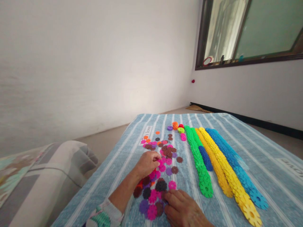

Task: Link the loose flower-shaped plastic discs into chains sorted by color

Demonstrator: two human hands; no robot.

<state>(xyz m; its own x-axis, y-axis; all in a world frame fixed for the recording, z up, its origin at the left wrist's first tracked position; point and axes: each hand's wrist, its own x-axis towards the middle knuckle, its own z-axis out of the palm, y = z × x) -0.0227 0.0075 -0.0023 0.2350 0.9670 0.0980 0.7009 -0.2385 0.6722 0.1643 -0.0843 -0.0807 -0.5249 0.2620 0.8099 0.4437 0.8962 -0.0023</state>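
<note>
My left hand (148,163) is over the middle of a loose pile of flat, notched plastic discs, thumb and fingers drawn together in a pinch. Pink discs (162,167) lie right at its fingertips; whether one is held cannot be seen. Nearer to me, my right hand (183,206) has its fingers bent and pressed together at the pile's right edge. Its fingertips meet the discs beside a black disc (161,185) and a brown disc (159,208), and what they pinch is hidden. Purple discs (143,206) and orange discs (157,132) are also scattered here.
Right of the pile lie long overlapping rows of discs: green (199,167), yellow (228,164) and blue (239,171), with a short dark blue row (205,158). Small stacks, one orange (175,125), stand at the far end. A striped cloth (106,176) covers the surface.
</note>
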